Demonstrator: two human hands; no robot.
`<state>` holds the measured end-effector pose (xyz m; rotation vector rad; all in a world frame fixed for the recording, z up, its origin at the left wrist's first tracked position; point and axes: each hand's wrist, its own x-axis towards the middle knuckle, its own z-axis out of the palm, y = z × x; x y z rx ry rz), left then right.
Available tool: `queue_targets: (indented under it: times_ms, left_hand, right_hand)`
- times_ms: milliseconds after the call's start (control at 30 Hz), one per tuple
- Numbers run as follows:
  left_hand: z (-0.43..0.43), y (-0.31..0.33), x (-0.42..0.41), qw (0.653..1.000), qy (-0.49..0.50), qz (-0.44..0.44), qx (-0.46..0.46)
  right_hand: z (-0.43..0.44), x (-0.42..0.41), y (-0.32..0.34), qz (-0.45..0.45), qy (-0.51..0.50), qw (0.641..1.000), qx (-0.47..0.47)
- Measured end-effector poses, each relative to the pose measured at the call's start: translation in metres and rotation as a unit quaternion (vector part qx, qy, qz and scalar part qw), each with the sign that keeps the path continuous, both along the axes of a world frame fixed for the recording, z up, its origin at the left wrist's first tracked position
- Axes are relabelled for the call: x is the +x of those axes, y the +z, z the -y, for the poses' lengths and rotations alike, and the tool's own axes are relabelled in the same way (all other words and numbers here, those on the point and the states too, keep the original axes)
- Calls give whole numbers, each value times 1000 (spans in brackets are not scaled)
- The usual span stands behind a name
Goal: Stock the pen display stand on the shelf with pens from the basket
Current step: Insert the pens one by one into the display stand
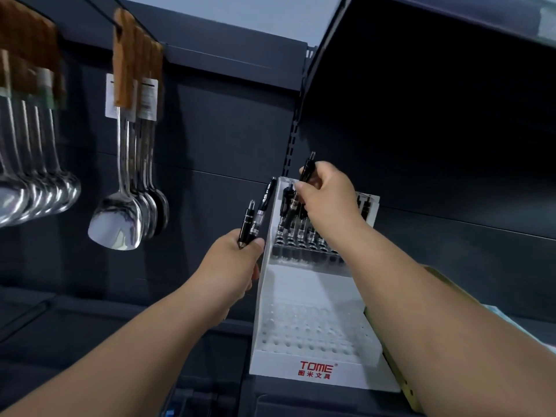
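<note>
A white stepped pen display stand (313, 368) with a red logo sits on the dark shelf. Its back rows hold several black pens (296, 233); the front rows of holes are bare. My left hand (237, 263) grips two black pens (255, 218) upright, just left of the stand's side wall. My right hand (328, 200) pinches one black pen (307, 171) above the stand's back rows, tilted, with its lower part among the standing pens. The basket is out of view.
Steel ladles (33, 194) and a spatula with spoons (120, 218) hang on wooden-handled hooks at the left. A yellowish box edge (400, 383) lies right of the stand, under my right forearm. A dark upper shelf (436, 31) overhangs at the right.
</note>
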<state>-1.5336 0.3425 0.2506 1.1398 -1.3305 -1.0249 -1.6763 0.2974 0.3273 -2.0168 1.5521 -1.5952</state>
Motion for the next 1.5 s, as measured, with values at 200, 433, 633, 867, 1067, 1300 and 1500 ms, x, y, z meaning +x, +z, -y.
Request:
queue_targets:
  times_ms: [200, 433, 633, 867, 1067, 1300, 1500]
  left_hand:
    - [3, -4, 8, 1000, -2, -3, 2]
    - [5, -7, 11, 1000, -3, -6, 5]
    - [5, -5, 9, 1000, -12, -9, 5]
    - [4, -5, 6, 1000, -17, -15, 6]
    - [4, -7, 4, 1000, -14, -14, 7]
    - [4, -8, 3, 1000, -12, -16, 10]
    - [3, -5, -1, 999, -25, -23, 10]
  right_hand:
    - [2, 8, -1, -7, -4, 1000, 2]
    - [6, 8, -4, -18, -6, 999, 44]
    - [14, 6, -22, -25, -56, 995, 76]
    - [17, 8, -32, -69, -98, 990, 78]
    - [14, 12, -31, -99, -98, 986, 92]
    - [11, 10, -33, -95, -87, 987, 96]
    - [-12, 0, -11, 49, -25, 995, 78]
